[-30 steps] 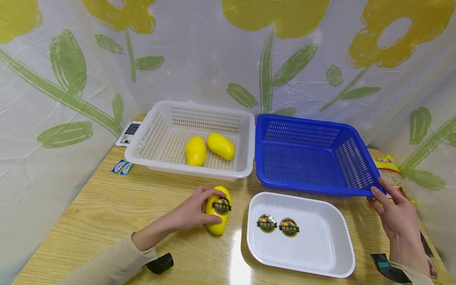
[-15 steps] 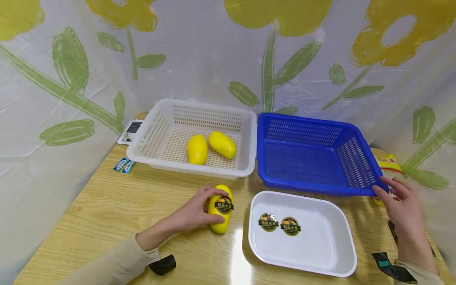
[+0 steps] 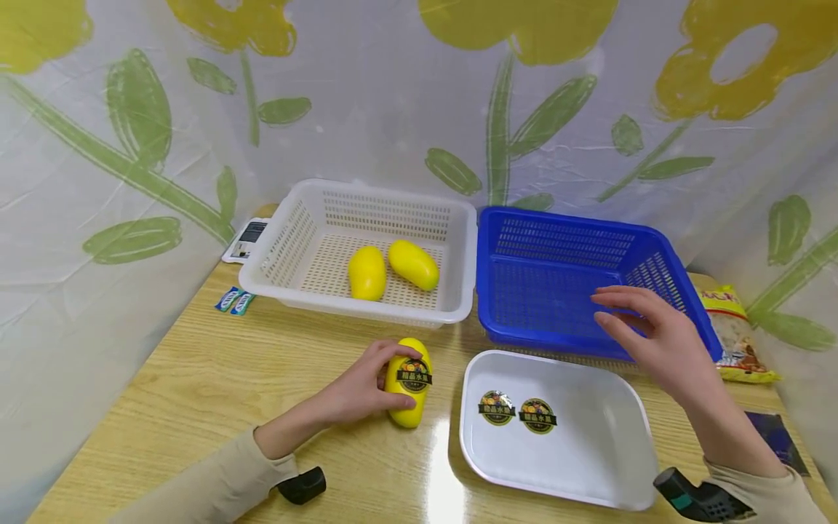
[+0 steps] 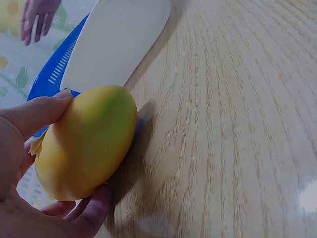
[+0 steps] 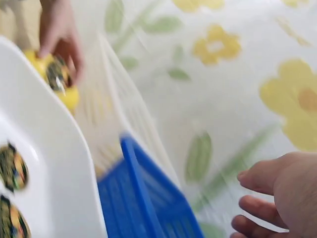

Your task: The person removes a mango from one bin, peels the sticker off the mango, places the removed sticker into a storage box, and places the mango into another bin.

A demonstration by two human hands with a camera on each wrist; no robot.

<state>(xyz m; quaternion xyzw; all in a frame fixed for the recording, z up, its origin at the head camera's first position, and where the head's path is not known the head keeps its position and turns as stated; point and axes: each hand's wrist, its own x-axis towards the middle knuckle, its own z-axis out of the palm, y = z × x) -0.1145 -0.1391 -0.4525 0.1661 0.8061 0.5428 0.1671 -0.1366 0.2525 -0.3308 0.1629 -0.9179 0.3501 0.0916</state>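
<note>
My left hand (image 3: 363,386) grips a yellow mango (image 3: 407,415) on the table, thumb and fingers on either side of it. A round dark sticker (image 3: 414,375) with a banner sits on the mango's upper face. In the left wrist view the mango (image 4: 89,141) shows a greenish patch. Over the front right part of the blue basket (image 3: 550,298), my right hand (image 3: 661,342) hangs in the air with loosely bent fingers and holds nothing. The white tray (image 3: 589,473) in front of that basket has two similar stickers (image 3: 537,415) on its floor.
A white basket (image 3: 262,280) at the back left holds two more mangoes (image 3: 367,273). Small blue packets (image 3: 234,300) lie by its left front corner. A yellow snack bag (image 3: 736,338) rests right of the blue basket, with a dark flat packet (image 3: 779,440) nearer me.
My right hand has left the blue basket's front right corner and moved left, over the basket. The left hand keeps its hold on the mango.
</note>
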